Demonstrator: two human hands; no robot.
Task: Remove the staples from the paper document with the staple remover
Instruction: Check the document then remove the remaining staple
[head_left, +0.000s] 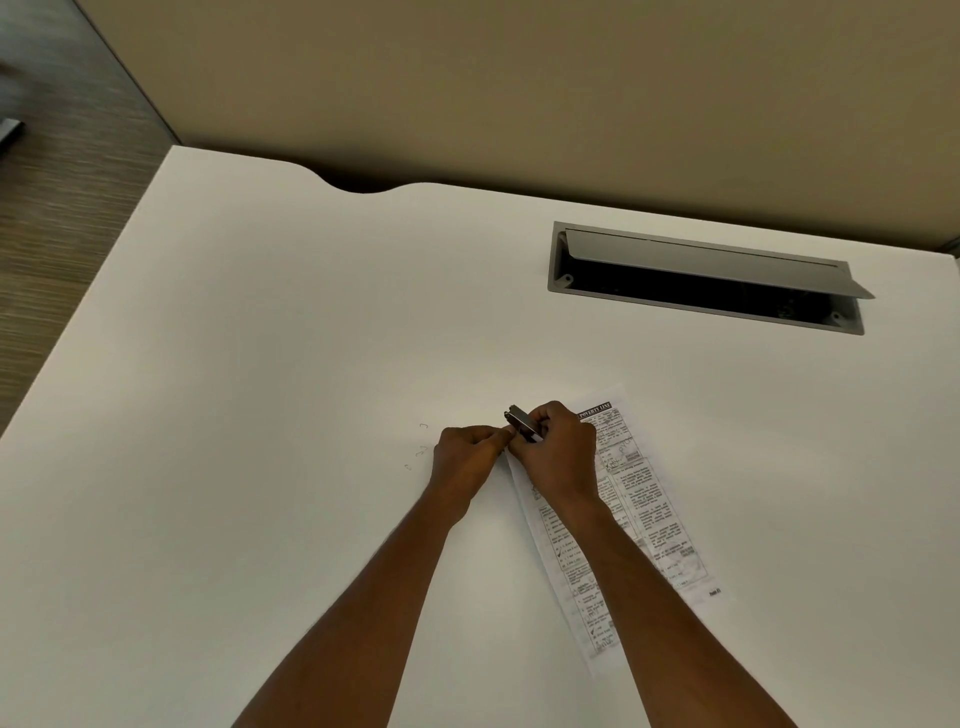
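Note:
A printed paper document (644, 499) lies on the white desk, running from near the middle toward the lower right. My right hand (558, 452) rests on its upper left part and grips a dark metal staple remover (522, 422), whose jaws stick out past my fingers. My left hand (467, 460) sits just left of it, fingers pinched at the paper's left edge (506, 452) right by the remover. What the fingertips pinch is too small to tell. Several loose bent staples (422, 450) lie on the desk left of my left hand.
The white desk (260, 364) fills the view. A grey cable tray (706, 278) with its lid flipped up sits at the back right. A beige partition stands behind the desk, and floor shows at the far left.

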